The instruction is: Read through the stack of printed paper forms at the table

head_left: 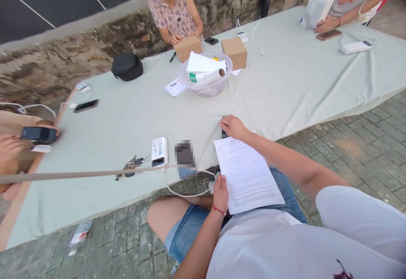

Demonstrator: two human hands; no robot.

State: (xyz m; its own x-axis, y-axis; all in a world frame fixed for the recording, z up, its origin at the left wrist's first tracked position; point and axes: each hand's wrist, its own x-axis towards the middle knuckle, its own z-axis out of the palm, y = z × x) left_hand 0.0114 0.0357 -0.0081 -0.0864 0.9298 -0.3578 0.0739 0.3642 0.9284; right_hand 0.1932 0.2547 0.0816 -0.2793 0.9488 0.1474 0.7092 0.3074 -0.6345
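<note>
Printed paper [245, 173], a white sheet dense with small text, lies across the person's lap over denim shorts, its upper edge reaching the rim of the cloth-covered table [285, 84]. That table, draped in pale grey-green fabric, is the largest thing in view and stands on a brick pavement. Near its middle sits a clear plastic bowl [205, 85] holding folded papers and a roll, with two brown cardboard boxes [234, 52] behind it and a black round case [127, 66] off to one side. Closer to the person lie a white power bank [159, 151] with a cable trailing from it, and a bunch of keys [131, 165] just beside it.

The left hand [221, 193], a red cord at its wrist, pinches the sheet's lower left edge between thumb and fingers. The right hand [233, 127] rests at the sheet's top corner on the table edge, fingers curled over a small dark object, possibly a phone, mostly hidden; how firmly it grips I cannot tell. Other people sit around the table.
</note>
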